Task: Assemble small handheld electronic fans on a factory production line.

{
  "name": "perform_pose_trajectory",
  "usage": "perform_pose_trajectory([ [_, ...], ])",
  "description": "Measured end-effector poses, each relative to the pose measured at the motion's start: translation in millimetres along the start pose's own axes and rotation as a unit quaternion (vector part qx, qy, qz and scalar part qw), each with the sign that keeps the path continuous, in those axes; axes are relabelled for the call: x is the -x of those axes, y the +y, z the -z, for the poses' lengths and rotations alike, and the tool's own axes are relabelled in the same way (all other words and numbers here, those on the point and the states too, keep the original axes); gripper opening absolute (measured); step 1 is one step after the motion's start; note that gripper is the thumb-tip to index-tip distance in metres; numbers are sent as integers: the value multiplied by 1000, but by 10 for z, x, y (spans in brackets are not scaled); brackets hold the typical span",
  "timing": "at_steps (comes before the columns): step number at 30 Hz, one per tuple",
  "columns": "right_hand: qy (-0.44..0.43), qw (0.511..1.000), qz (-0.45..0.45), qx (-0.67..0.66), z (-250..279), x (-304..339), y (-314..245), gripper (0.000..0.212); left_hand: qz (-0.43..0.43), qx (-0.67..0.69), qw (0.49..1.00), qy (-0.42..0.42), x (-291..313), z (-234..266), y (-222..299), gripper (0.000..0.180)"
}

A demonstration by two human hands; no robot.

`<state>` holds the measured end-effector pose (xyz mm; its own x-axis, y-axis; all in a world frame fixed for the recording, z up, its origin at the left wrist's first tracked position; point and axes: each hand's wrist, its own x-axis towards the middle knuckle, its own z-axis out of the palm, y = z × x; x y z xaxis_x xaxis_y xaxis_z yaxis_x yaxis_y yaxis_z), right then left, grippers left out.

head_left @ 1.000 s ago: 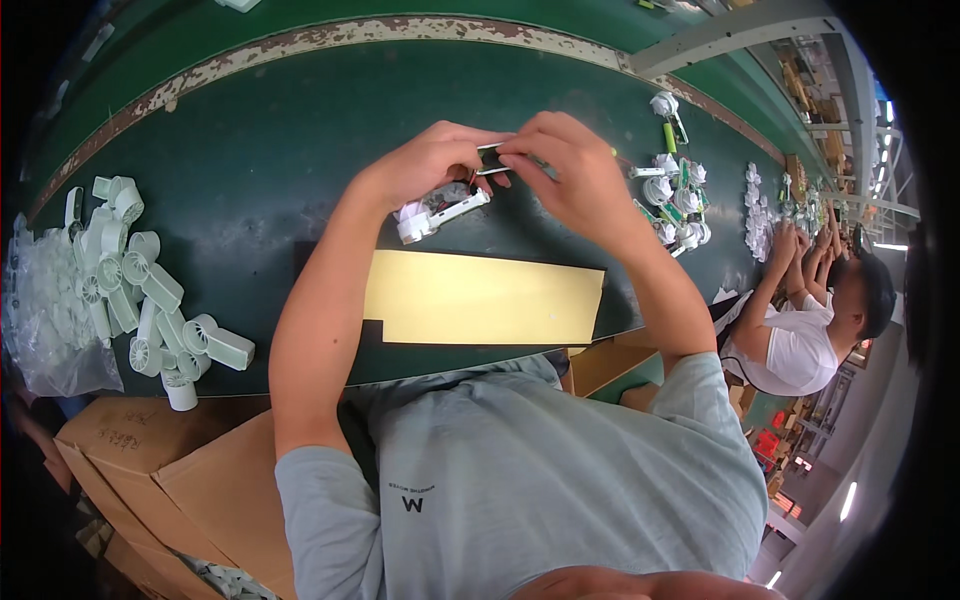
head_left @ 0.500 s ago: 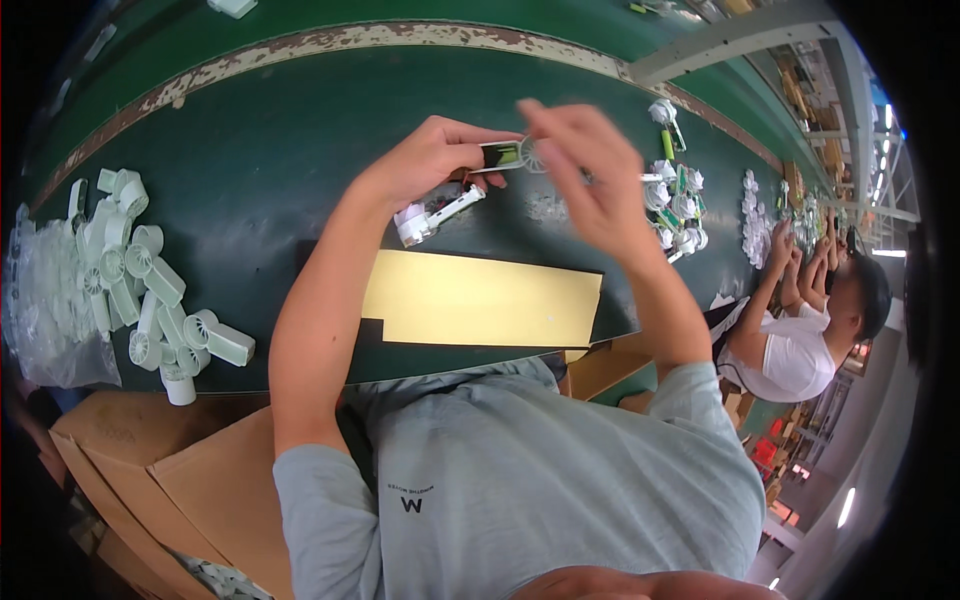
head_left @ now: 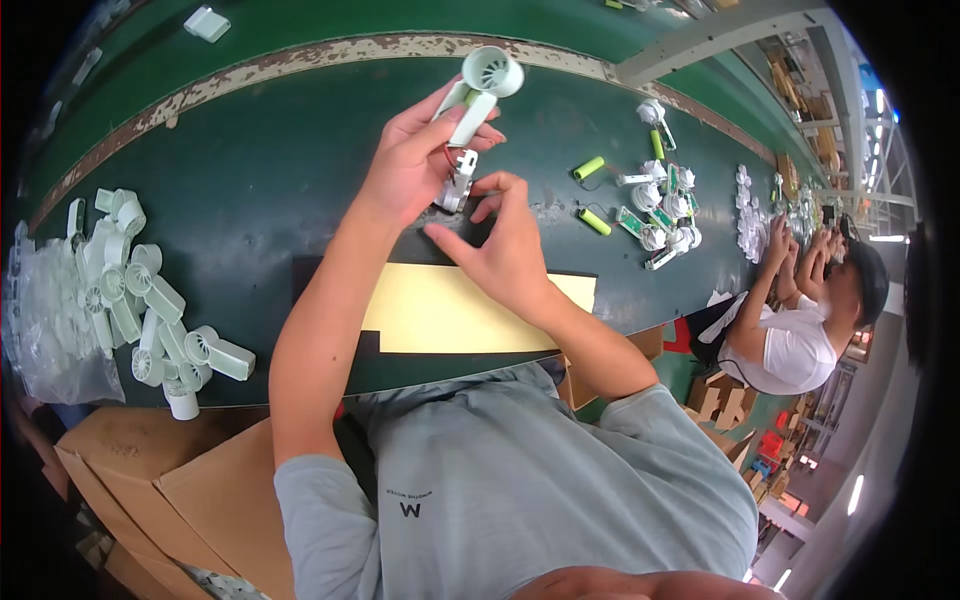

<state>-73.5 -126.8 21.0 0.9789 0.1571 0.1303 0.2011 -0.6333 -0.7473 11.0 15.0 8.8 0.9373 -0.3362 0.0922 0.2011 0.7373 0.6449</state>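
My left hand [head_left: 408, 165] is closed around the handle of a pale green handheld fan housing [head_left: 492, 73], its round vaned ring pointing up and away from me. A green cylindrical battery cell partly shows inside the handle. Below it, a white motor assembly [head_left: 458, 183] hangs by a red wire close to my left palm. My right hand [head_left: 505, 240] is beside this assembly, thumb and forefinger apart; the forefinger tip is near or touching it, I cannot tell which. Under my hands lies a yellow sheet [head_left: 450, 315] on a dark mat.
Pale green fan housings [head_left: 140, 285] are heaped at left beside clear plastic bags [head_left: 60, 310]. To the right lie green battery cells [head_left: 590, 168] and several white motor assemblies with circuit boards [head_left: 660, 210]. A cardboard box [head_left: 220, 480] stands below the table. A co-worker [head_left: 790, 340] sits farther right.
The housing has swung from level to upright, ring up, in my left hand. My right hand has moved down and left from the ring to the motor assembly, uncovering the battery cells on the table.
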Motion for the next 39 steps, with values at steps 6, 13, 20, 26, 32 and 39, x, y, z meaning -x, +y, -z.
perform_pose_trajectory([
  [6, 31, 998, 43, -31, 68, -178, 92, 57, -44, 36, 998, -24, 12, -74, 19, 51],
  [13, 5, 991, 118, -57, 259, -244, 172, 42, -68, -81, 992, 66, -28, -1, 102, 44],
  [20, 32, 962, 267, 38, 792, -682, 158, 32, 152, -202, 967, 29, -52, 128, 2, 56],
  [26, 3, 975, 221, -20, 745, -797, 272, 27, 126, -7, 991, -44, -19, 233, -40, 48],
  [32, -6, 977, 188, -96, 739, -862, 385, 26, 136, 11, 989, -58, 11, 160, 21, 42],
  [39, -3, 975, 209, -71, 745, -845, 435, 24, 140, -34, 989, -39, 29, 196, 40, 32],
])
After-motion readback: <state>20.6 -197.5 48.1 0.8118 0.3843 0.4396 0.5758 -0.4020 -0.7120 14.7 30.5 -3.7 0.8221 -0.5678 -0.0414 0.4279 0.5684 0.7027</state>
